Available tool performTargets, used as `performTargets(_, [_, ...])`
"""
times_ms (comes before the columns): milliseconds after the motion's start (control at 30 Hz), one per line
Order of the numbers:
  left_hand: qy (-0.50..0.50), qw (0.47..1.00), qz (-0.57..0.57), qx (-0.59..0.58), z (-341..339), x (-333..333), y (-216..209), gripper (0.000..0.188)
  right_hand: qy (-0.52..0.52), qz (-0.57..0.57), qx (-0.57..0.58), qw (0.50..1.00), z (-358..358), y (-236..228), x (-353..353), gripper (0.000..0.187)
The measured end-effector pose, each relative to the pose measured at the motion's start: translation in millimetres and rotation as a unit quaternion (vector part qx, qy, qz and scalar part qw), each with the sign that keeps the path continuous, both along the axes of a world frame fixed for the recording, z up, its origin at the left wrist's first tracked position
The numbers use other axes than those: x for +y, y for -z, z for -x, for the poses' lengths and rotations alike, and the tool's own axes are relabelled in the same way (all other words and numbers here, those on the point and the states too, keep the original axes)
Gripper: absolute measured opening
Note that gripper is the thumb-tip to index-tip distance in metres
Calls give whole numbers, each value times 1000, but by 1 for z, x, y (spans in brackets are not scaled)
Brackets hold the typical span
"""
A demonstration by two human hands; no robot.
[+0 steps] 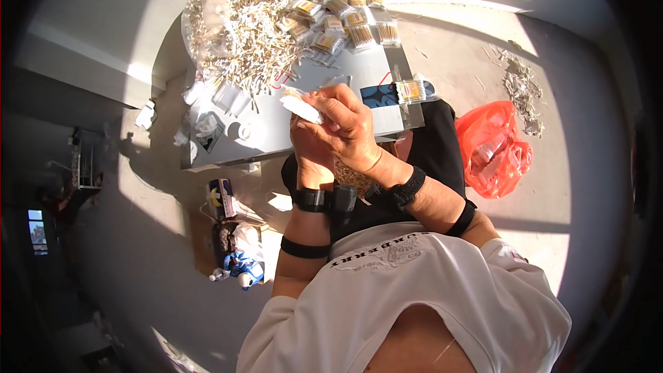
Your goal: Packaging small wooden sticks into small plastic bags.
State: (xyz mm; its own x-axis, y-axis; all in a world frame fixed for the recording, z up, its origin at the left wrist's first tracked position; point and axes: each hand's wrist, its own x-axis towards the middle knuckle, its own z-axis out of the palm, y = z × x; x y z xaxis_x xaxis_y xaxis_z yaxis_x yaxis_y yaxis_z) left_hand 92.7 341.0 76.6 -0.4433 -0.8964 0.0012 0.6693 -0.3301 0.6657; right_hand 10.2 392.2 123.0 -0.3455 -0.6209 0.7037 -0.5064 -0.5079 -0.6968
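Above the near edge of the table, my two hands are closed together round a small white bundle (302, 108). It looks like cotton swabs, though glare and my fingers hide its details. My left hand (312, 146) grips it from below and is partly covered by my right hand (351, 124), whose fingers wrap over its right side. Beyond them a large heap of loose cotton swabs (255, 34) spreads over the table (290, 135). Several filled clear packs of cotton swabs (360, 33) are piled to the right of the heap.
One swab pack (411, 90) lies near the table's right edge, by a dark blue patterned item (378, 96). Clear plastic bags (231, 99) and a small white round object (244, 131) sit at left. On the floor are a red plastic bag (492, 148), scattered scraps (523, 86) and a box (205, 249).
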Motion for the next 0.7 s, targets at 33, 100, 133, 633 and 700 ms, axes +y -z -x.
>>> performTargets(33, [0,1000,1,-1,0,0,-1,16,0,3,1,1000,0,0,0,39])
performTargets(100, [-3,1000,3,-4,1,-1,-2,16,12,4,10,1000,1,0,-1,39])
performTargets(133, [-5,1000,4,-7,1,-1,-2,16,11,7,9,1000,0,1,-2,39])
performTargets(633, [-193,912,-281,229,-106,-141,25,12,-94,-199,-107,970,16,69,-11,7])
performTargets(700, [-206,911,-266,239,-117,-132,32,10,-100,-203,-105,968,12,71,-14,7])
